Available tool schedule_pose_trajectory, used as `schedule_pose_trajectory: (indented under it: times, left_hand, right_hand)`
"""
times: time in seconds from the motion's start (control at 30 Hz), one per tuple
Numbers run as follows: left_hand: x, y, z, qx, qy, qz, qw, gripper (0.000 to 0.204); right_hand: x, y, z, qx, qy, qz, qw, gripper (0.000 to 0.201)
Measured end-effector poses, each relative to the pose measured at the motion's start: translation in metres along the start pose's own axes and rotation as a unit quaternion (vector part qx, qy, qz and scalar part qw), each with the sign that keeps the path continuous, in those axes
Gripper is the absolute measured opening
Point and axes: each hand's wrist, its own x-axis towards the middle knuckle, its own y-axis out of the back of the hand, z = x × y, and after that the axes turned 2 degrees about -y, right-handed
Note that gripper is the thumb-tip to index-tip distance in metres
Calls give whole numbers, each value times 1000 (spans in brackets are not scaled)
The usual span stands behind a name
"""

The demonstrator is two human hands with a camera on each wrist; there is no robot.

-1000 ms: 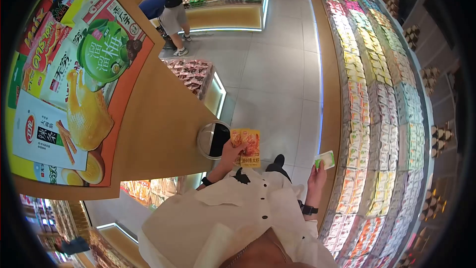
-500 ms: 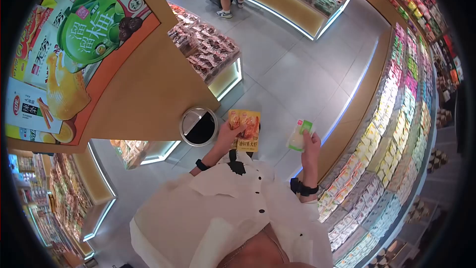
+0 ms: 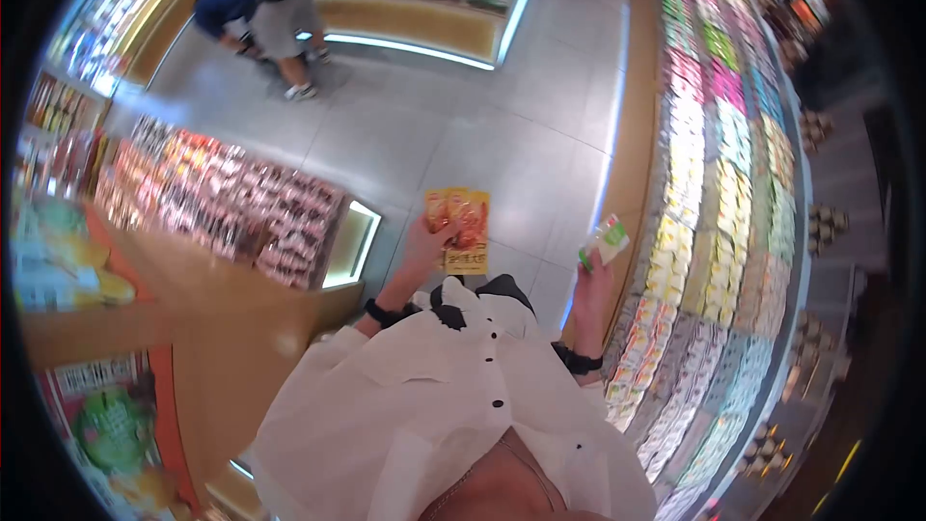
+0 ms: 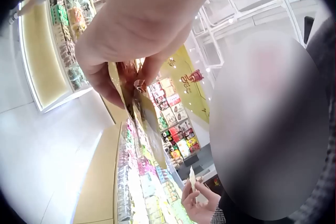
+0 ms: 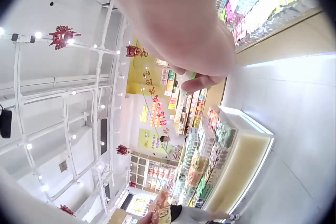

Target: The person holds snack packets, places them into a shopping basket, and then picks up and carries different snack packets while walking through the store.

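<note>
- Centrally, the person's left hand (image 3: 422, 247) pinches flat yellow-and-red printed packets (image 3: 472, 256), its grip together on them, before the white buttoned shirt (image 3: 434, 367) and above the grey tiled floor (image 3: 434, 140).
- The right hand (image 3: 593, 284) has its grip clamped on a small green-and-white packet (image 3: 612, 237), near a long wood-fronted display shelf (image 3: 637, 135) carrying rows of multicoloured packs (image 3: 723, 222).
- Ahead, leftward, a low display case (image 3: 350, 243) with a lit end holds pinkish packs (image 3: 231, 183); beyond, someone in dark-blue top and grey shorts (image 3: 278, 27) bends.
- Overhead, bars and lights line a white ceiling (image 5: 44, 116).
</note>
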Motion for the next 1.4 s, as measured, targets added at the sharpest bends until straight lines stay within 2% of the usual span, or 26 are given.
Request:
schedule_pose_trajectory:
  times: [0.07,0.13,0.2,0.23,0.3,0.33,0.4,0.43,0.47,0.53,0.57,0.6,0.73,0.8,0.87,0.93,1.0,1.07,1.1,1.13,1.17,1.2,1.27,1.4]
  left_hand:
    - [30,-9,11,39,-10,-25,999,36]
    - [55,-18,18,2,21,-24,999,35]
    - [75,-33,33,-34,32,-23,999,36]
    - [90,-40,34,-21,37,-47,998,36]
    - [118,-43,34,-69,16,-11,997,37]
    - [133,-45,35,-61,12,-13,998,37]
    - [161,-53,38,-66,36,40,996,37]
    - [174,-61,46,-85,27,29,996,38]
    - [187,-69,55,-83,16,39,996,38]
    - [216,-88,70,-65,20,57,996,40]
    - [233,-94,71,-88,-5,44,995,40]
    - [246,-100,79,-91,-13,64,994,40]
    - [276,-133,111,-84,-10,86,993,38]
    - [293,-140,114,-94,-10,80,992,36]
    - [325,-140,102,-109,-4,91,990,36]
    - [352,-144,108,-122,-1,102,987,35]
    - [381,-154,125,-101,19,69,992,34]
    - [420,-156,128,-132,0,83,988,34]
    - [438,-159,139,-101,9,82,991,35]
    - [453,-163,147,-70,20,78,994,36]
    - [476,-164,145,-100,21,84,991,37]
    - [488,-166,158,-109,21,89,990,37]
    - [537,-175,202,-125,-11,49,991,36]
    - [614,-169,220,-71,-32,32,996,36]
  right_hand:
    - [10,-31,-13,-111,64,-22,991,28]
    - [32,-48,-26,-252,102,-97,957,26]
    - [63,-58,-43,-379,87,-117,914,27]
    - [82,-60,-51,-369,89,-91,920,27]
    - [121,-71,-61,-207,77,-126,967,29]
    - [144,-76,-65,-198,78,-125,969,29]
    - [190,-86,-67,-22,-27,-97,995,30]
    - [209,-99,-70,9,-32,-65,997,30]
    - [227,-109,-75,14,-34,-79,996,30]
    - [259,-127,-86,-2,-74,-102,992,31]
    - [273,-141,-92,-2,-81,-108,991,32]
    - [290,-157,-92,-6,-91,-127,988,32]
    - [331,-195,-98,-2,-91,-144,985,35]
    - [353,-207,-95,-27,-97,-198,975,36]
    - [374,-229,-99,-89,-109,-229,963,33]
    - [401,-242,-98,-304,-107,-290,901,31]
    - [421,-257,-104,-282,-102,-246,922,30]
    - [459,-261,-97,-176,-144,-177,958,35]
    - [473,-266,-102,-189,-148,-190,952,35]
    - [484,-272,-111,-128,-143,-97,977,35]
    - [494,-281,-116,-61,-133,-2,989,36]
    - [502,-284,-116,-70,-132,-7,989,36]
    - [547,-303,-122,-78,-51,20,995,37]
    - [595,-344,-124,-55,31,31,998,34]
